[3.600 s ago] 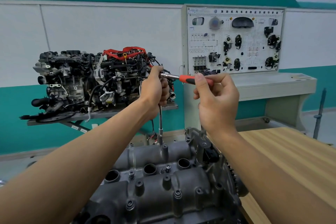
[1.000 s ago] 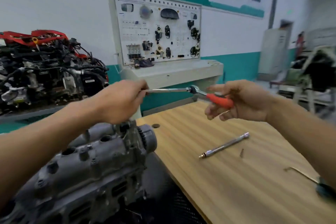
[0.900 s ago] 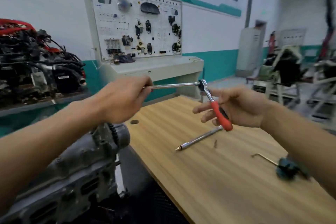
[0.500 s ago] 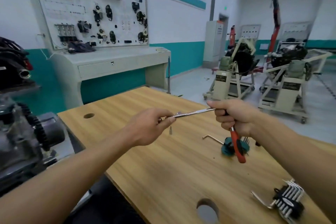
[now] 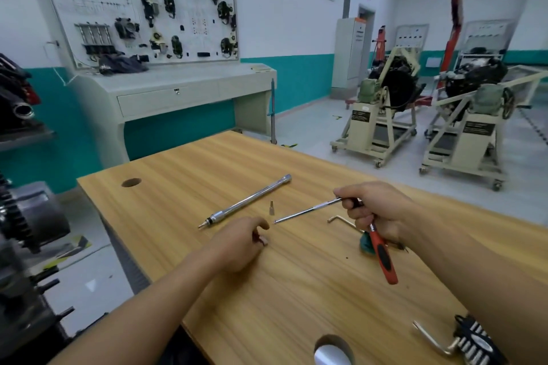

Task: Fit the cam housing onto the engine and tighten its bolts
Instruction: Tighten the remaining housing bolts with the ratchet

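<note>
Over the table [image 5: 225, 290], my right hand [image 5: 376, 210] grips the ratchet [image 5: 382, 258]; my left hand [image 5: 240, 240] is loosely curled beside it. I'd reach for the small bit [image 5: 271, 207] and seat it squarely.

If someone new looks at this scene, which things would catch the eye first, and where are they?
First the right hand, right of centre over the wooden table, gripping a ratchet with an orange handle whose thin extension bar points left. The left hand is curled just below the bar's tip. Behind them a long chrome wrench lies diagonally on the table, a small bit standing beside it.
</note>
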Motion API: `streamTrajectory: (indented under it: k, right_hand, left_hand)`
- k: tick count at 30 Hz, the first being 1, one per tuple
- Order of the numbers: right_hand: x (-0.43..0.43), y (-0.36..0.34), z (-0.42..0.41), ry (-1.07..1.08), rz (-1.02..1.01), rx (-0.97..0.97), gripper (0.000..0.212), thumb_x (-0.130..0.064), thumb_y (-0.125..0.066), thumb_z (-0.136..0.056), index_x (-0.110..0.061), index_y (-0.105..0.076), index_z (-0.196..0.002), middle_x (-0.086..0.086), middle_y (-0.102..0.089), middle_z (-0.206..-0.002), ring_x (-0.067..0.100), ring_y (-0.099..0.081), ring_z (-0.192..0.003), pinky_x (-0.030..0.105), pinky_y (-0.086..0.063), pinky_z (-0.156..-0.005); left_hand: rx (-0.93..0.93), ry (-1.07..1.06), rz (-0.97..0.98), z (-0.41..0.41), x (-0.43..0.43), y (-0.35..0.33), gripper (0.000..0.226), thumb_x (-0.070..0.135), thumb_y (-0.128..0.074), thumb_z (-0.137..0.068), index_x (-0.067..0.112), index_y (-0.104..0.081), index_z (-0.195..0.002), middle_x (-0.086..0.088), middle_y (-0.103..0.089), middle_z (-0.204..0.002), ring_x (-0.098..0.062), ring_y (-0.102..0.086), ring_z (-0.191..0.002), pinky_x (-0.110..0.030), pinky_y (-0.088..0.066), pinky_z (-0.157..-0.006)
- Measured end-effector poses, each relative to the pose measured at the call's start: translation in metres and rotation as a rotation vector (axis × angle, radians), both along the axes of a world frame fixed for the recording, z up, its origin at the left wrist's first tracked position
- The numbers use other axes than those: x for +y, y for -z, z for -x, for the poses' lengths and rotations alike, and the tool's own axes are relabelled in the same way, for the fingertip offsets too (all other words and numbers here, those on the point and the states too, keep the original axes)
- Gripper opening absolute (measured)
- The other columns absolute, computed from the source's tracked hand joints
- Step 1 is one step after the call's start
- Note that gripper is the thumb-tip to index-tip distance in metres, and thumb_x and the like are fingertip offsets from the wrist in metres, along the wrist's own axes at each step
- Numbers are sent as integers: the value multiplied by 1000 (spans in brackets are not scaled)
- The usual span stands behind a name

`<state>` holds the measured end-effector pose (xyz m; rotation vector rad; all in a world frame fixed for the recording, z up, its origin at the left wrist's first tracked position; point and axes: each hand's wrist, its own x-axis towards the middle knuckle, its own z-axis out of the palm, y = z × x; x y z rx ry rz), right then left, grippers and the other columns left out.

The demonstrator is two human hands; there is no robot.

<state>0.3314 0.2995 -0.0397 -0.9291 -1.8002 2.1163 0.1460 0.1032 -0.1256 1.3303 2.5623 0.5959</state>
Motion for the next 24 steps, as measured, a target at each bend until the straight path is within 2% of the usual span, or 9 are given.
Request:
streamTrajectory:
  k: [3, 7, 9, 11, 13, 16, 18, 20, 24]
  right_hand:
    - [6, 5, -1, -106, 267, 84, 20, -18, -56, -89, -1, -59, -97, 8, -54, -69, 8, -32, -45, 16, -25, -35]
    - [13, 13, -3, -242, 528, 239, 36, -16, -47, -86, 4, -55, -115, 16, -59, -84, 12, -41, -51, 19, -33, -41]
    - [10, 15, 3, -298, 553, 294, 32, -15, -47, -90, 3, -56, -115, 15, -60, -85, 10, -42, -51, 17, -34, -42]
    - [5, 14, 10, -315, 552, 337, 28, -15, -47, -92, 0, -60, -111, 11, -59, -81, 7, -40, -48, 15, -33, -42]
    - [4, 7, 14, -300, 563, 392, 23, -13, -49, -90, -2, -63, -105, 6, -55, -74, 6, -39, -44, 14, -33, -38]
    - [16, -8, 17, -206, 575, 492, 19, -12, -52, -87, -4, -65, -99, 4, -55, -71, 5, -40, -43, 14, -34, -37]
    - [16, -10, 23, -105, 394, 415, 14, -11, -54, -90, -5, -63, -99, 5, -58, -71, 6, -41, -44, 15, -35, -37]
    - [2, 3, 35, -70, 40, 181, 8, -8, -57, -91, -4, -65, -92, 9, -64, -72, 10, -46, -46, 19, -38, -40]
    - [-33, 41, 58, -201, -565, -170, 14, -8, -62, -89, -4, -73, -96, 11, -68, -81, 16, -60, -58, 25, -50, -54]
  left_hand:
    - [-63, -14, -53, 4, -1, -16, 53, 24, -68, -89, 31, -50, -139, 12, -56, -124, -8, -58, -105, -22, -45, -85]
    - [-223, 158, -326, -11, 5, -42, 41, 23, -55, -96, 34, -57, -135, 22, -58, -129, 6, -51, -120, -19, -43, -96]
    - [-192, 291, -309, -26, 13, -50, 28, 35, -47, -103, 29, -63, -126, 23, -63, -107, 9, -56, -98, -12, -43, -79]
    - [-98, 332, -334, -34, 18, -51, 28, 42, -42, -105, 23, -62, -102, 15, -55, -76, -1, -51, -69, -21, -42, -62]
    - [17, 255, -372, -29, 17, -46, 29, 46, -40, -104, 28, -51, -84, 10, -49, -64, -7, -48, -57, -29, -42, -55]
    - [175, 2, -345, 0, 3, -32, 28, 54, -45, -98, 35, -48, -77, 9, -53, -58, -8, -51, -53, -30, -34, -50]
    - [183, -214, -316, 22, -1, -26, 30, 54, -54, -95, 32, -50, -75, 7, -55, -63, -10, -53, -57, -30, -32, -49]
    - [86, -340, -296, 38, 9, -22, 26, 51, -63, -91, 28, -59, -82, 5, -60, -71, -13, -58, -62, -29, -38, -50]
    - [-65, -297, -228, 47, 46, -18, 19, 44, -72, -87, 27, -66, -93, 4, -64, -79, -11, -61, -69, -28, -44, -56]
